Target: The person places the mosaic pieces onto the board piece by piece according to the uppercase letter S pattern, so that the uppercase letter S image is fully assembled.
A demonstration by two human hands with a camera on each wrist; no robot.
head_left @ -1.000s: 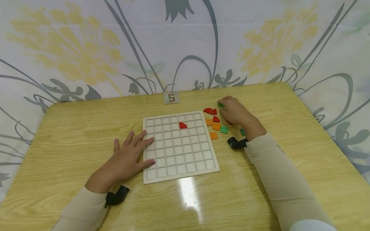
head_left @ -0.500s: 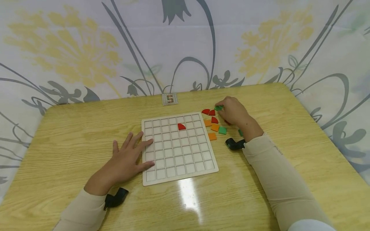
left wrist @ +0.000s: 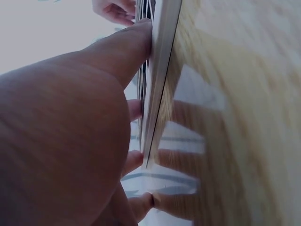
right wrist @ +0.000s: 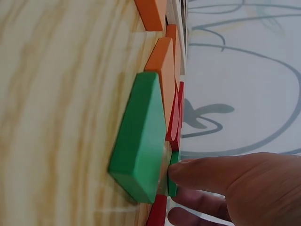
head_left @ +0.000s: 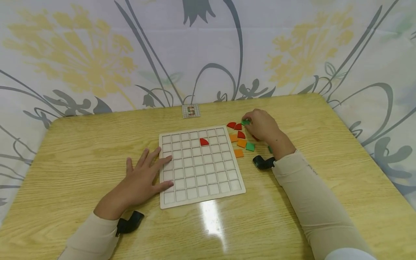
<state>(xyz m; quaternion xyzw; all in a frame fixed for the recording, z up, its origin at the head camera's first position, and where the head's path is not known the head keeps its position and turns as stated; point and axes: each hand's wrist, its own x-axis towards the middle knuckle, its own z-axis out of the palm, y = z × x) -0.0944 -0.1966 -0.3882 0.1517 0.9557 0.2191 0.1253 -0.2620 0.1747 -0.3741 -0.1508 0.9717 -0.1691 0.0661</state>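
My left hand [head_left: 139, 182] lies with fingers spread at the left edge of the white grid board [head_left: 203, 198]; in the left wrist view its thumb [left wrist: 134, 44] rests on the board's rim. One red quarter-circle tile [head_left: 204, 142] sits in a cell in the upper part of the grid. To the right of the board, my right hand [head_left: 261, 124] pinches a green square tile [head_left: 245, 122] with thumb and curled fingers. The right wrist view has the thumb pressed on this green tile [right wrist: 173, 174], low by the tabletop, with another green tile [right wrist: 141, 136] nearer the camera.
Red quarter-circle tiles [head_left: 241, 134] and orange square tiles [head_left: 238, 153] lie along the board's right edge, with a green tile [head_left: 250, 146] beside them. Another green piece [head_left: 270, 149] is partly hidden by the right wrist. A small pattern card [head_left: 191, 111] lies behind the board.
My right hand has shifted slightly toward the board with the green tile, which now lies closer to the red tiles. The left hand stays put. The head view has shifted a little.
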